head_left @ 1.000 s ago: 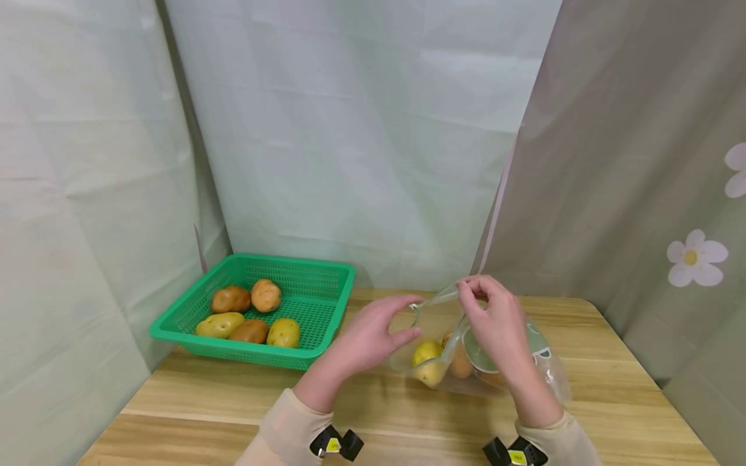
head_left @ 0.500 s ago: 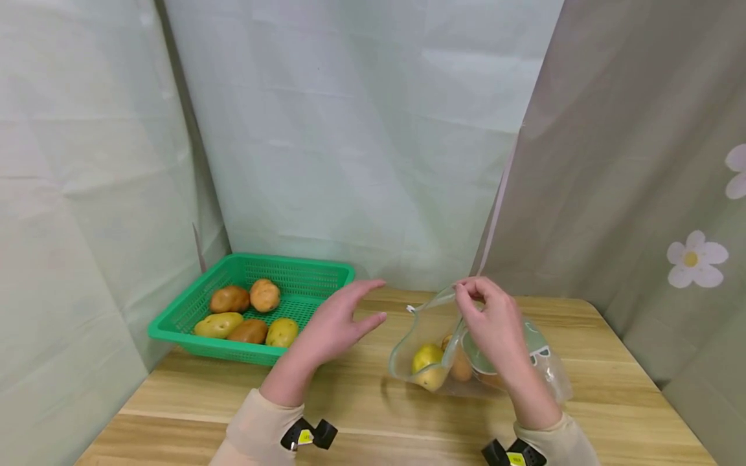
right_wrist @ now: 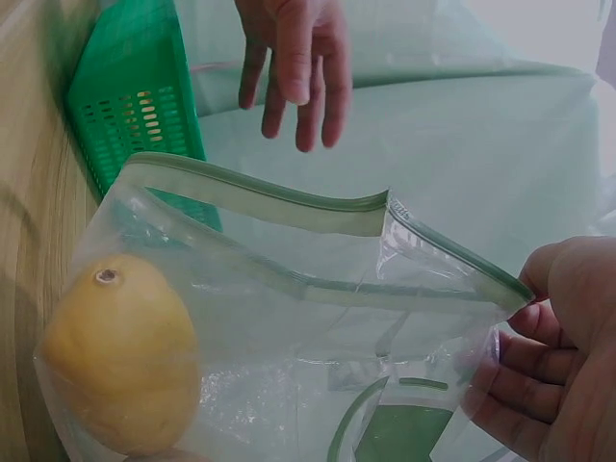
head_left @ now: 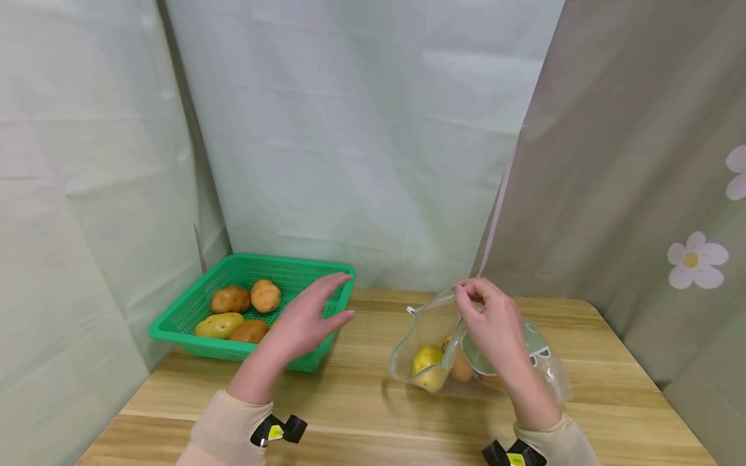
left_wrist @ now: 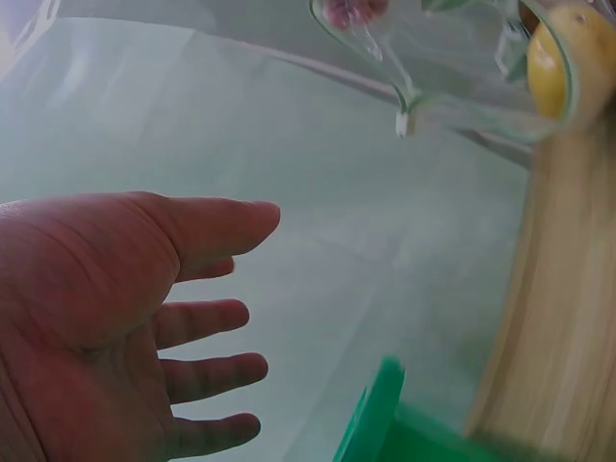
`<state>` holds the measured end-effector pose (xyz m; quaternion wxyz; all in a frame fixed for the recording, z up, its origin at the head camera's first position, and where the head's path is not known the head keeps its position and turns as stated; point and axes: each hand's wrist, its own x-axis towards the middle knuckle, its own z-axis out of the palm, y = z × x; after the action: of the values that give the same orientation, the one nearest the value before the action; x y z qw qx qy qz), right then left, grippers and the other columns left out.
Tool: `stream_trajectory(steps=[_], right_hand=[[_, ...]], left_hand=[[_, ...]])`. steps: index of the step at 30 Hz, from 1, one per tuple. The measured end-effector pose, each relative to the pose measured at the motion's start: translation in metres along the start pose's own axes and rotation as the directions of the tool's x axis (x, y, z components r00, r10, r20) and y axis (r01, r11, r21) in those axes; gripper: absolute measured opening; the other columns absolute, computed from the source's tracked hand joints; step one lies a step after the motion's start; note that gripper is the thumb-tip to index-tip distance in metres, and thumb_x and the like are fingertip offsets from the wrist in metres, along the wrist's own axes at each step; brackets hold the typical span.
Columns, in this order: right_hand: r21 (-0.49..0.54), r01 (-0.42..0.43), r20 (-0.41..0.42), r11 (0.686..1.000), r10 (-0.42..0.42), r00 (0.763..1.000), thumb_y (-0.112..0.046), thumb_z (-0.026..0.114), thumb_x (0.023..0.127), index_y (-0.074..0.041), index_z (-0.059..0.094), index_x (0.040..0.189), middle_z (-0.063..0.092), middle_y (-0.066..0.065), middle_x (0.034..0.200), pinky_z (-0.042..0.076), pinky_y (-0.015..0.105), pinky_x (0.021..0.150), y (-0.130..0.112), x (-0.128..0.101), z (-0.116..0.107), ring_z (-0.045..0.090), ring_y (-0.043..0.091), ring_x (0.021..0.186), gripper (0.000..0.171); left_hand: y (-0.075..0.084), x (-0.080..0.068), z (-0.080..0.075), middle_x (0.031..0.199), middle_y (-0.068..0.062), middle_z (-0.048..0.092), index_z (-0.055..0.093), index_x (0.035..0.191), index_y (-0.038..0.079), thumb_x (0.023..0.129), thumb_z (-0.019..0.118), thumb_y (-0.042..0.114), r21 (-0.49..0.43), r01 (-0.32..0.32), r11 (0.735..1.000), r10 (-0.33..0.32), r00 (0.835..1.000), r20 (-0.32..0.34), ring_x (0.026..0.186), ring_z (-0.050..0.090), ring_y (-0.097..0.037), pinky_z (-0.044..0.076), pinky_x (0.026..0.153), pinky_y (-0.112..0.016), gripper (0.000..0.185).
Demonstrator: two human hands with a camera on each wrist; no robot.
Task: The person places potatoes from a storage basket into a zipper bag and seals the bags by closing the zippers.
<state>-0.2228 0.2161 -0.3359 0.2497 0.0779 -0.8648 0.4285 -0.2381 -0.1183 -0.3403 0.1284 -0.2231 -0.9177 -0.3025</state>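
Observation:
My right hand (head_left: 492,320) pinches the upper rim of a clear zip bag (right_wrist: 260,327) with a green seal and keeps its mouth apart. Inside the bag a yellow potato (head_left: 428,367) lies near the opening, with brown ones behind it, partly hidden by a green print. My left hand (head_left: 303,320) hovers over the right front part of a green basket (head_left: 344,285), fingers straight and thumb apart, nothing in it. Two brown potatoes (head_left: 231,299), a yellow one (head_left: 218,325) and others lie in the basket. My left forearm and hand cover the front right potato.
The basket stands at the left back of the wooden table (head_left: 373,414). The bag lies on the right half. Pale cloth (head_left: 361,142) hangs behind and at the left, a grey-brown curtain (head_left: 612,162) with flowers at the right.
My left hand has left the bag's rim and moved left to above the basket. The bag's mouth stays apart. My right hand stays on the bag in the same place.

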Motion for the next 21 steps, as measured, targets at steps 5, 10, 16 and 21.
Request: stream_trajectory(steps=[5,10,16,21], right_hand=[[-0.001,0.01,0.013,1.0,-0.01,1.0,-0.022,0.067,0.11,-0.008,0.077,0.096,0.08,0.006,0.122,0.056,0.056,0.104,-0.001,0.0,0.001,0.073,0.031,0.117,0.022],[0.002,0.012,0.021,1.0,-0.012,1.0,-0.021,0.067,0.11,-0.009,0.077,0.095,0.079,0.006,0.123,0.056,0.057,0.105,-0.001,0.001,0.001,0.073,0.032,0.117,0.021],[-0.001,0.006,0.028,1.0,-0.006,1.0,-0.022,0.067,0.111,-0.009,0.076,0.096,0.079,0.006,0.125,0.055,0.058,0.106,0.0,0.001,0.002,0.072,0.032,0.119,0.022],[0.009,0.003,0.03,1.0,-0.004,1.0,-0.022,0.067,0.11,-0.009,0.076,0.095,0.079,0.006,0.125,0.055,0.057,0.107,0.0,0.001,0.004,0.072,0.031,0.119,0.022]], left_hand=[[-0.017,-0.006,-0.011,0.166,-0.019,0.05,0.051,0.163,0.005,0.104,0.081,0.024,0.046,0.003,0.999,-0.003,1.0,-0.003,0.154,0.046,-0.043,0.041,0.121,-0.064,0.069],[-0.033,-0.011,-0.022,0.166,-0.024,0.049,0.052,0.162,0.004,0.105,0.079,0.023,0.101,0.012,0.995,-0.013,1.0,0.006,0.151,0.047,-0.048,0.042,0.118,-0.068,0.066],[-0.049,-0.016,-0.029,0.165,-0.026,0.048,0.053,0.161,0.005,0.104,0.08,0.023,0.15,0.034,0.988,-0.037,0.999,0.015,0.147,0.051,-0.05,0.047,0.113,-0.07,0.066],[-0.06,-0.017,-0.034,0.162,-0.029,0.051,0.055,0.159,0.003,0.102,0.083,0.024,0.167,0.033,0.985,-0.037,0.999,0.026,0.145,0.052,-0.052,0.048,0.111,-0.07,0.067]])
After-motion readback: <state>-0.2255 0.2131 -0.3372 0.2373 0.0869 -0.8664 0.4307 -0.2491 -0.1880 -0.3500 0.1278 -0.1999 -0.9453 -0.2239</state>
